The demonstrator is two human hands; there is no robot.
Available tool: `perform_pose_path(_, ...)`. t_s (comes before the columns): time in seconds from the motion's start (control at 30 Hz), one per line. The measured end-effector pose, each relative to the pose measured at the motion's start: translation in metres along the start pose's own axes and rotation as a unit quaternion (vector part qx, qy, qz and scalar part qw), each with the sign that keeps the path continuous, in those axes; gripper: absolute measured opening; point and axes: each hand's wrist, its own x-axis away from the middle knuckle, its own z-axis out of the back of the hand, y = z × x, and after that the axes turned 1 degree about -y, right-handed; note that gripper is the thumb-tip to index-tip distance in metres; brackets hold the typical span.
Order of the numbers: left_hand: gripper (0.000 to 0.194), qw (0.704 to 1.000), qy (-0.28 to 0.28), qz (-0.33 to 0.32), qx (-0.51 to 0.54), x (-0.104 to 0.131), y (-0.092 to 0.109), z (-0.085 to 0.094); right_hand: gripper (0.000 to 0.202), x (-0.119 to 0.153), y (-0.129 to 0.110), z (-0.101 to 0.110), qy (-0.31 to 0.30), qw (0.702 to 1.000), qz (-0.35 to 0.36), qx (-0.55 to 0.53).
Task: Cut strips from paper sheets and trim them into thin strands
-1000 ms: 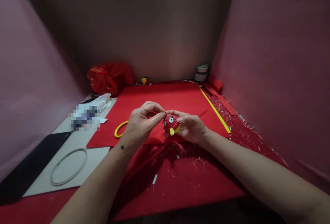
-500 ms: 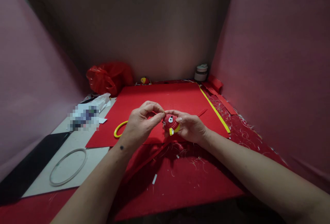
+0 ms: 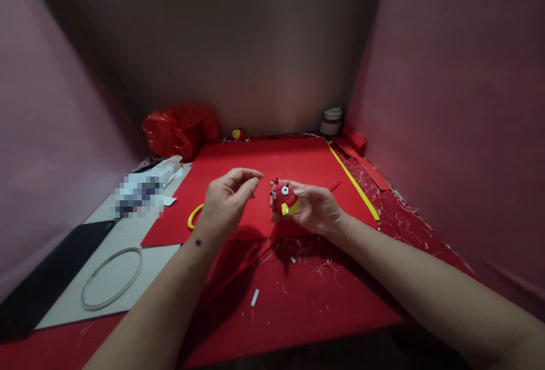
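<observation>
Red bird figure (image 3: 281, 195): up in the right hand, near the left hand's fingertips but apart from them; roughly upright, little red crest on top, white eye-discs showing, yellow tab low down.
Right hand (image 3: 317, 208): wrapped around the red bird figure, gripping from the side.
Left hand (image 3: 230, 194): raised, fingers curled, thumb close to forefinger; pinching something tiny or bare, cannot tell.
Yellow loop (image 3: 190, 219): just left of the left hand, partly hidden behind the wrist.
Red ridged sheet (image 3: 264, 157): spread beneath and beyond both hands, flat on the table (image 3: 298, 324).
Yellow strip (image 3: 355, 183): out to the right of the right hand, along the sheet's edge.
Red bag (image 3: 181, 129): well beyond the left hand, over to its left.
</observation>
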Motion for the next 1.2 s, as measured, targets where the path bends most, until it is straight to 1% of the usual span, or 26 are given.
perform_pose_path(0.1,0.014,1.000,0.014,0.017,0.009,-0.001,-0.001,-0.002,0.033,-0.001,-0.002,0.002,0.005,1.000,-0.003,-0.015)
perform_pose_path(0.23,0.015,1.000,0.010,0.017,0.005,0.000,0.001,-0.004,0.036,-0.002,-0.004,0.003,0.005,1.000,-0.014,-0.018)
perform_pose_path(0.37,0.015,1.000,0.008,0.022,-0.012,0.000,0.002,-0.005,0.033,-0.002,-0.005,0.003,0.011,1.000,-0.014,-0.016)
perform_pose_path(0.57,0.013,1.000,0.006,0.029,-0.010,0.000,-0.002,-0.006,0.028,-0.002,-0.006,0.005,0.047,0.999,-0.013,-0.007)
perform_pose_path(0.8,0.013,0.999,0.003,0.039,-0.010,-0.001,-0.003,-0.006,0.024,-0.005,-0.007,0.007,0.066,0.997,0.007,-0.028)
perform_pose_path(0.87,0.018,0.999,0.008,0.044,-0.007,-0.001,-0.002,-0.007,0.023,-0.005,-0.007,0.007,0.075,0.997,0.013,-0.023)
perform_pose_path(0.97,0.029,0.999,0.002,0.053,0.006,-0.001,0.000,-0.008,0.023,-0.005,-0.007,0.006,0.089,0.996,0.017,-0.003)
perform_pose_path(1.07,0.040,0.998,-0.021,0.051,0.019,0.000,0.000,-0.010,0.024,-0.005,-0.007,0.006,0.088,0.996,0.021,0.019)
perform_pose_path(1.2,0.056,0.997,-0.067,0.042,0.021,0.001,-0.005,-0.014,0.026,-0.004,-0.006,0.004,0.068,0.997,0.034,0.029)
